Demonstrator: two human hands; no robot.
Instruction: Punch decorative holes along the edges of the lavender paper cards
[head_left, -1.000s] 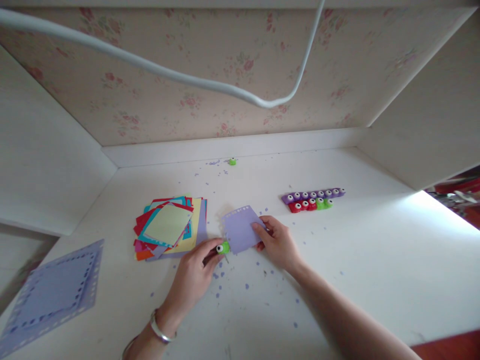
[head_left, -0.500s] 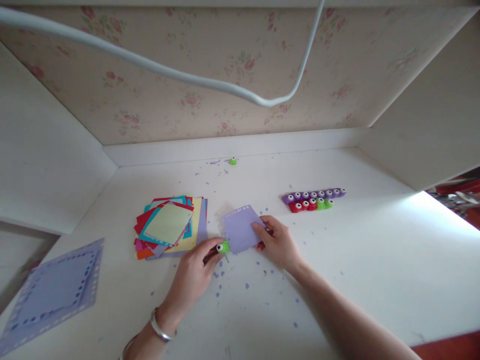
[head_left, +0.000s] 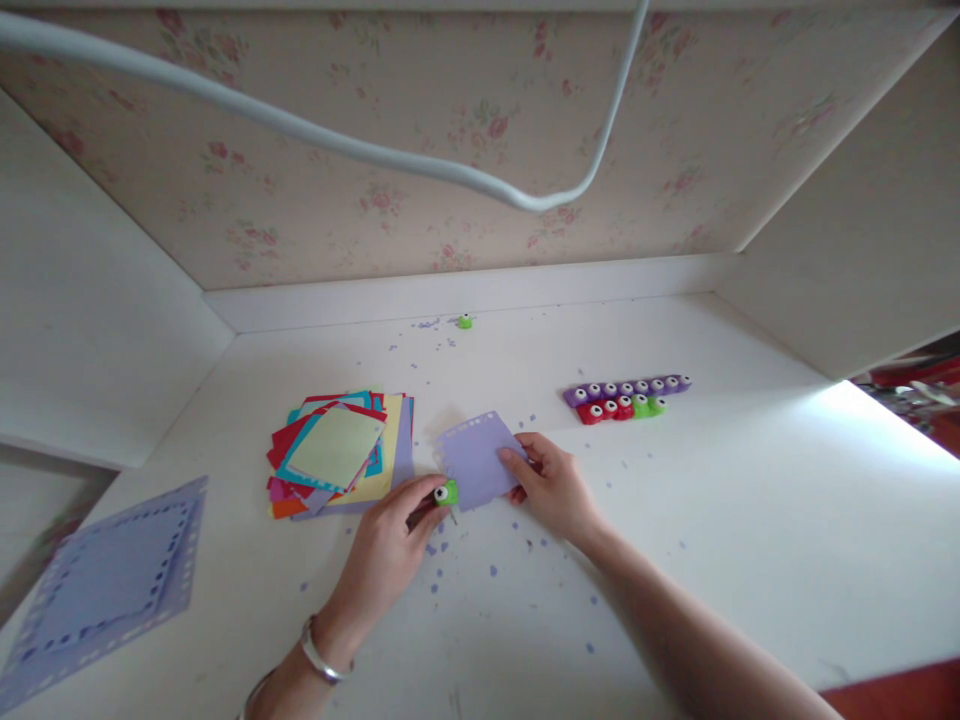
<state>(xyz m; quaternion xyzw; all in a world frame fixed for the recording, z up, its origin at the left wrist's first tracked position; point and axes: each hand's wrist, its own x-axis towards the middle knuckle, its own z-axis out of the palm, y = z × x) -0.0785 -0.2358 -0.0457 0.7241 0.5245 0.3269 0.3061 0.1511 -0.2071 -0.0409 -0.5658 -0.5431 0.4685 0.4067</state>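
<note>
Pinched in the fingers of my left hand (head_left: 394, 530) is a small green craft punch (head_left: 451, 493) with a white round button. Its mouth meets the left edge of a small purple paper sheet (head_left: 480, 458); how far the edge goes in is hidden. My right hand (head_left: 553, 490) grips that sheet by its right side between thumb and fingers. A row of punched holes runs along the sheet's far edge, and some show on its left edge. Purple paper bits (head_left: 493, 571) lie scattered on the white tabletop below the hands.
Left of the hands lies a pile of coloured paper (head_left: 337, 445). Hole-edged purple sheets (head_left: 112, 575) rest at far left. Purple, red and green punches (head_left: 628, 392) stand in two rows at right. Another green punch (head_left: 465, 321) sits near the wall; a white cable (head_left: 420, 165) hangs above.
The purple sheet has shifted slightly left against the punch, and my right hand has moved with it. My left hand stays in nearly the same place.
</note>
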